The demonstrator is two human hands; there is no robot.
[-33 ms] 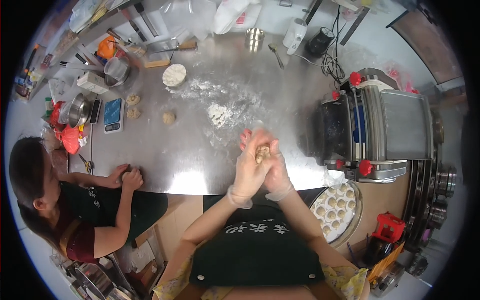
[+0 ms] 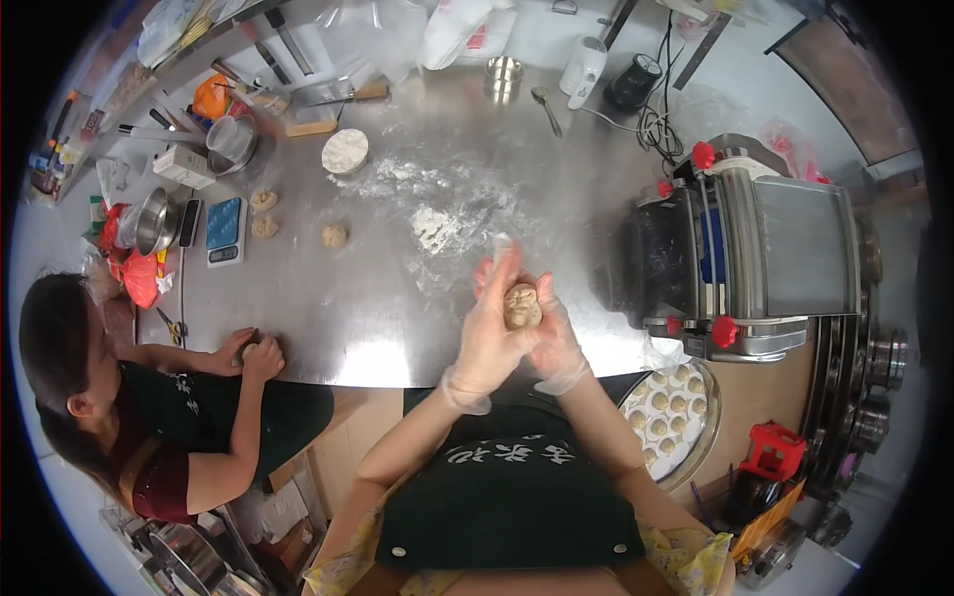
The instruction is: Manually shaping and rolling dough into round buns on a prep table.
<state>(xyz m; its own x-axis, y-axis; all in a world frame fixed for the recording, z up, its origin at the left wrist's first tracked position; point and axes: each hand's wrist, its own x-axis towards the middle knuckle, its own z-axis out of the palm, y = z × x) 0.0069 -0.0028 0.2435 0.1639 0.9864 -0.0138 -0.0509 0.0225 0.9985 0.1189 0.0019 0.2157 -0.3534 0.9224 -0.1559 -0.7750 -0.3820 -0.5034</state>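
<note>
Both my hands wear thin clear gloves and meet above the near edge of the steel table (image 2: 397, 328). My left hand (image 2: 489, 338) and my right hand (image 2: 558, 346) cup a pleated, tan ball of dough (image 2: 522, 306) between them, fingers curled around it. A patch of loose flour (image 2: 432, 223) lies on the table just beyond my hands. A round tray (image 2: 708, 437) with several shaped dough balls sits low at my right, beside my apron.
A grey dough-rolling machine (image 2: 765, 248) with red knobs stands at the right. At the left, a co-worker's hands (image 2: 253, 353) press a dough piece. Small dough lumps (image 2: 335, 235), a blue scale (image 2: 225, 228), a metal bowl (image 2: 154, 221) and a flour dish (image 2: 345, 151) lie farther back.
</note>
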